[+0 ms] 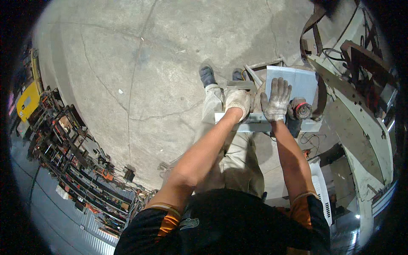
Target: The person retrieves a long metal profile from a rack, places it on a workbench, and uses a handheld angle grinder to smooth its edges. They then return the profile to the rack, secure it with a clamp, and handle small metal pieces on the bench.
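My left hand (239, 102), in a pale work glove, is closed at a small grey metal piece (240, 85); most of its fingers are hidden. My right hand (278, 100), in a dirty grey-white glove, lies flat with fingers stretched out on a light grey metal sheet (304, 83). Under both wrists runs a pale metal strip (255, 126). Just right of my right hand stands a dark, round-ended tool with a red ring (301, 109); its lower part is partly hidden.
Large pale machine framing (361, 127) with dark straps and cables rises on the right. My shoes (207, 75) stand on cracked concrete floor (106, 63). At the far left are crowded metal racks (72, 148) and a yellow panel (28, 102). A white slotted casing (321, 187) sits by my right elbow.
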The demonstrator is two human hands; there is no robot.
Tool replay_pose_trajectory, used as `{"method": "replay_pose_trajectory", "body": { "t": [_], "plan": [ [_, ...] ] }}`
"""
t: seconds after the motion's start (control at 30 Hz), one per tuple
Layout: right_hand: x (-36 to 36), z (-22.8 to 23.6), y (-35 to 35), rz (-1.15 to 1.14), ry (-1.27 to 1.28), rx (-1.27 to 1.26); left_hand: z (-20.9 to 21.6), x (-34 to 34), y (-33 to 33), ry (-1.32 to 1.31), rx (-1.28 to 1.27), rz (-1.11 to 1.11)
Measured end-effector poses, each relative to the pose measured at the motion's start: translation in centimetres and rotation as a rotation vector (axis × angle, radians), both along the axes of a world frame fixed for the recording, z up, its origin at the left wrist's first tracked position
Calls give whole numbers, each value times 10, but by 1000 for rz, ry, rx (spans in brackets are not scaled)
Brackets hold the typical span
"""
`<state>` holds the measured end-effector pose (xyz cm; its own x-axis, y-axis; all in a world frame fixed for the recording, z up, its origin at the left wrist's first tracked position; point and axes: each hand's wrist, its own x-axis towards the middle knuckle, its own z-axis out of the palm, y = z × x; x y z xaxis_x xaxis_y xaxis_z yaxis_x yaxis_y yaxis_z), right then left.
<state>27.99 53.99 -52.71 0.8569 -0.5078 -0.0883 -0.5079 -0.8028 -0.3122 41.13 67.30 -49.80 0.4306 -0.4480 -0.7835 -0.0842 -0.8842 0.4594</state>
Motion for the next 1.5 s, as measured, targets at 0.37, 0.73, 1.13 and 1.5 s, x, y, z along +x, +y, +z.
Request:
{"method": "replay_pose_trajectory", "body": {
  "t": [0.37,0.73,1.13,1.5],
  "plan": [
    [-3,0,3,2,64,-4,-7,7,-1,51,77,-136],
    [-2,-1,1,-11,64,8,2,-2,0,48,94,-140],
    [0,0,1,13,-4,-46,5,1,1,-35,55,46],
    [0,0,1,-38,39,26,29,-12,-1,60,-177,487]
  ]
}}
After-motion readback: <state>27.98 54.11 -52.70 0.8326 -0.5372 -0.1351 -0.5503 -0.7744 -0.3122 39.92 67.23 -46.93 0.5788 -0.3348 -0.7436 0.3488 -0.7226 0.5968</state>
